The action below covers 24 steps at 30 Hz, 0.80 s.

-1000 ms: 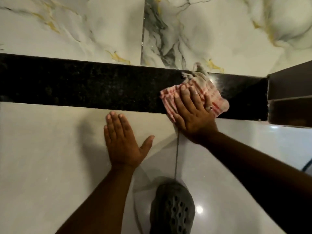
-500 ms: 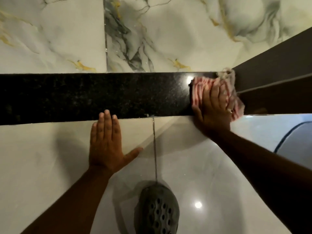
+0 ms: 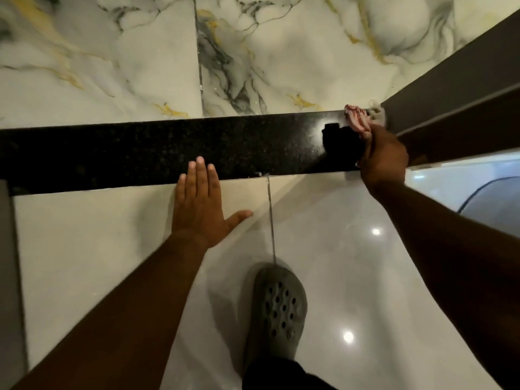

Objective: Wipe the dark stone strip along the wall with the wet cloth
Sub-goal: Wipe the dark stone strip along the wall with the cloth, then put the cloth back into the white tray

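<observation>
A speckled dark stone strip (image 3: 146,152) runs left to right between the marbled wall tiles and the pale floor. My right hand (image 3: 384,159) grips a bunched red-and-white cloth (image 3: 358,122) at the strip's right end, pressed into the corner by a dark door frame. Only the cloth's top shows above my fingers. My left hand (image 3: 201,205) lies flat on the floor, fingers spread, with the fingertips reaching onto the strip's lower edge.
A dark door frame (image 3: 455,80) closes off the strip on the right. My grey perforated clog (image 3: 277,308) stands on the glossy floor tiles (image 3: 84,263) below the hands. Marbled wall tiles (image 3: 281,52) rise above the strip. A grey edge (image 3: 8,277) borders the far left.
My right hand slid the cloth rightward along the strip into the corner by the door frame and bunched it up. The left hand stayed flat on the floor, its fingertips now on the strip.
</observation>
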Each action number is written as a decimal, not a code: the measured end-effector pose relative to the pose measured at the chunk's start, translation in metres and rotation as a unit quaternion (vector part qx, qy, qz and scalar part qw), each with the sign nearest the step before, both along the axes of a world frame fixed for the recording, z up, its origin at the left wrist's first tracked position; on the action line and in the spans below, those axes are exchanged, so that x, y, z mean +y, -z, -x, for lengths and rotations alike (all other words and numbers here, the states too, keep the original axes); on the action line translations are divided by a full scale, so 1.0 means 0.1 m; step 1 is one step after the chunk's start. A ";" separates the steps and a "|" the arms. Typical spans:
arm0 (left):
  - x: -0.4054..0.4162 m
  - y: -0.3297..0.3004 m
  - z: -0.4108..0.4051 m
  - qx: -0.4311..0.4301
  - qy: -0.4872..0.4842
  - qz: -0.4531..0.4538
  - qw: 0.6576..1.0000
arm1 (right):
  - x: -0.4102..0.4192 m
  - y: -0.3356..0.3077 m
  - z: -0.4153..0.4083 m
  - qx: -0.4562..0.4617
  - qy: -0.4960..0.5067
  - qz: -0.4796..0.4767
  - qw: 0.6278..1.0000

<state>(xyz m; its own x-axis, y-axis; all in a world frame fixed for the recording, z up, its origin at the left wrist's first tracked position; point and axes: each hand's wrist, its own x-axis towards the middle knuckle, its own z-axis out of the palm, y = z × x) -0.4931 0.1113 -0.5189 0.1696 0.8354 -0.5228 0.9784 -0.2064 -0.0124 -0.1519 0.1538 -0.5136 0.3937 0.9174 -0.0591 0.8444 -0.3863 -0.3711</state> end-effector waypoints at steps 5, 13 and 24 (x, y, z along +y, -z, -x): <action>0.03 -1.32 -0.21 -0.038 0.077 0.009 0.996 | -0.40 -1.35 -0.02 0.092 0.038 -0.031 0.995; -0.13 -3.75 -1.18 -0.068 0.224 -0.023 0.972 | -1.14 -3.73 -0.61 0.135 0.097 -0.041 0.985; -0.84 -4.38 -3.50 -0.132 0.323 -0.010 0.937 | -2.67 -4.51 -2.53 0.051 0.183 -0.104 0.976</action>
